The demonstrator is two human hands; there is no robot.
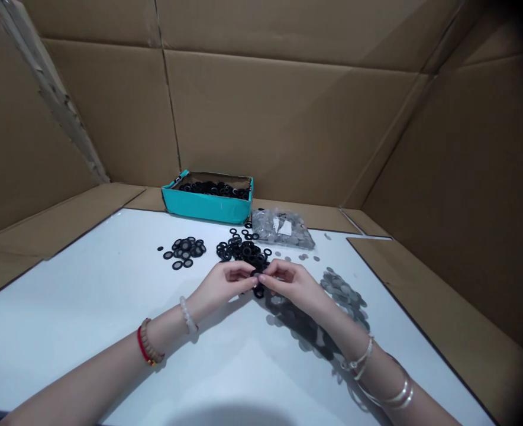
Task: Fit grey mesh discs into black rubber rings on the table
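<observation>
Head view: the left hand (223, 284) and right hand (290, 284) nearly meet above a white table (88, 307), both narrowly pinched, their fingertips (250, 279) closing on a black rubber ring (256, 273) that is partly hidden between them. Another ring (258, 291) shows just below the hands. A heap of black rings (241, 249) lies just beyond them, with a smaller heap (184, 251) further left. Behind stands a teal box (206, 207) holding more rings. Beside it, a clear plastic bag of grey metal discs (283, 232) carries a white label (284, 227), its writing too small to read. Loose discs (344, 294) lie right of the right hand. Cardboard sheets (288, 118) line the back and sides
</observation>
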